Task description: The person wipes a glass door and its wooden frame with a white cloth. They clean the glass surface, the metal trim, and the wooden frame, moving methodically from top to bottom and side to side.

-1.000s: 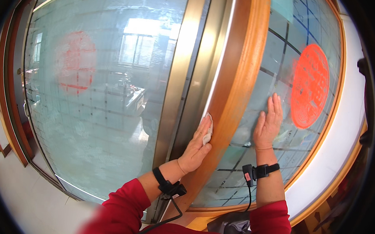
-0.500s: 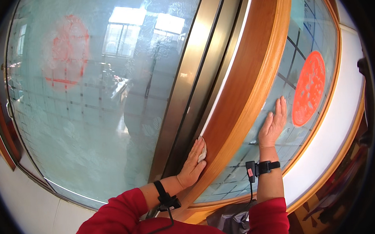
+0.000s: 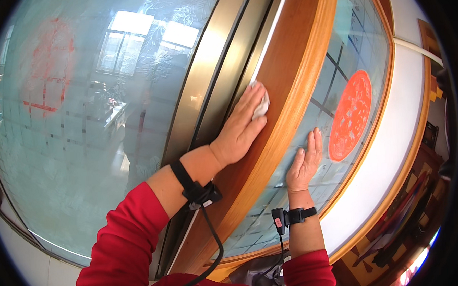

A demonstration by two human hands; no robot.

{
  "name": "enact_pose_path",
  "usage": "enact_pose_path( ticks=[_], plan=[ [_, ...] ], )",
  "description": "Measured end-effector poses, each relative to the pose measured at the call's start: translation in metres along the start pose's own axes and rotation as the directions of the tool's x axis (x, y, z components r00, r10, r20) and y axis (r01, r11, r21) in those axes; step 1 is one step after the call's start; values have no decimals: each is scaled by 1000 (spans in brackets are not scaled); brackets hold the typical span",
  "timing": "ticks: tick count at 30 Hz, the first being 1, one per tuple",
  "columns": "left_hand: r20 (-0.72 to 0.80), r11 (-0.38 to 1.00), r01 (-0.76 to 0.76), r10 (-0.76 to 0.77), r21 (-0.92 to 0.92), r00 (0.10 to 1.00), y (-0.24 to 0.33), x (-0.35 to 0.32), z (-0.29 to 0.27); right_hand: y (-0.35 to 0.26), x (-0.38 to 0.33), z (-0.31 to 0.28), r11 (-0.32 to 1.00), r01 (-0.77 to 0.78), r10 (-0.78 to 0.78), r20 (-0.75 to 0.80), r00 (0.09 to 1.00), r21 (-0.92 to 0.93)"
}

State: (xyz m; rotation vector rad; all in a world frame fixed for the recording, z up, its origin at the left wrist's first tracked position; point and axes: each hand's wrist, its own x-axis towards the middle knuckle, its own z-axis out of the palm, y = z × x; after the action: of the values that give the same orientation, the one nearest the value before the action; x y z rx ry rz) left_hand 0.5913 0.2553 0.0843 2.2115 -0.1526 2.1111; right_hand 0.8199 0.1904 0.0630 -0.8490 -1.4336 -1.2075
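Observation:
My left hand (image 3: 240,129) presses a small white cloth (image 3: 262,107) against the brown wooden door frame (image 3: 292,53), close to the pale strip along its metal edge. Much of the cloth is hidden under the fingers and palm. On the right, my right hand (image 3: 302,169) rests with fingers stretched out on the patterned glass panel (image 3: 273,210), holding nothing. A red oval paper-cut decoration (image 3: 350,116) is on that glass, just beyond its fingertips.
A large frosted glass door (image 3: 87,164) with brass-coloured metal rails (image 3: 201,67) fills the left side, carrying another faint red oval. White wall (image 3: 388,172) lies right of the wood trim. A dark plastic bag (image 3: 255,271) sits below, between my arms.
My left hand has slid up along the wooden frame with the cloth under it. The view has shifted rightward; my right hand stays on the glass.

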Motion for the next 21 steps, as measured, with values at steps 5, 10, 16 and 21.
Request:
enact_pose_path(
  ticks=[5, 10, 16, 21],
  plan=[
    [-27, 988, 112, -115, -107, 993, -5, 94, -2, -2, 2, -1, 1000, 13, -13, -20, 1000, 23],
    [-33, 918, 234, -258, -321, 966, -11, 151, 5, 2, -2, 0, 998, -16, 17, -14, 1000, 60],
    [-60, 987, 31, -41, -160, 997, 1, 121, 7, 0, -1, 0, 998, -17, 19, -23, 1000, 66],
    [-70, 995, -94, 92, -26, 993, 18, 94, 7, -3, 2, -2, 999, -6, 7, -21, 1000, 47]
  ],
)
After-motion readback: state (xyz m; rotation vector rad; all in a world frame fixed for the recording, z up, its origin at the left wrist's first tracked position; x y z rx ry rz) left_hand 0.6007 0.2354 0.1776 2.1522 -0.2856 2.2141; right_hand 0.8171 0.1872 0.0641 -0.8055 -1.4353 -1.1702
